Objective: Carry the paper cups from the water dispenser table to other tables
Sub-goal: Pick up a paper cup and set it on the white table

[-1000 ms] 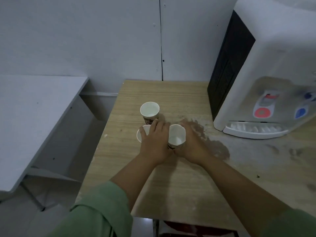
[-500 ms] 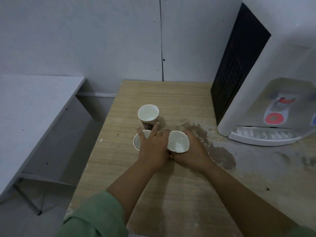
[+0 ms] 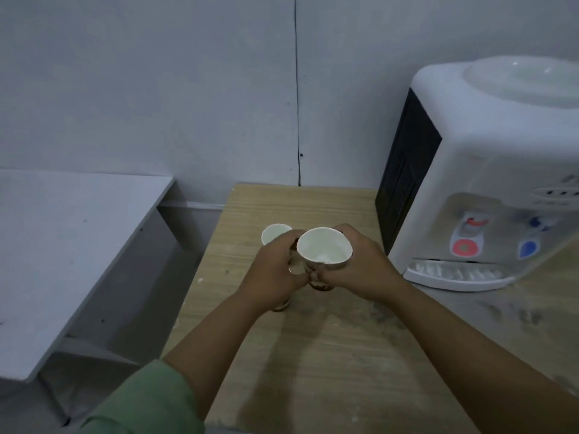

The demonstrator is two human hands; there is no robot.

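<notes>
Standing against a grey wall, wooden table bears water dispenser.

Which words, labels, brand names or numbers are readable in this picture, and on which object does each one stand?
None can be read.
Water dispenser: its front panel has small marks, too blurred to read; the red and blue tap patches carry no legible text.
Paper cup in the right hand: dark print low on the side, mostly hidden by fingers, illegible.
</notes>
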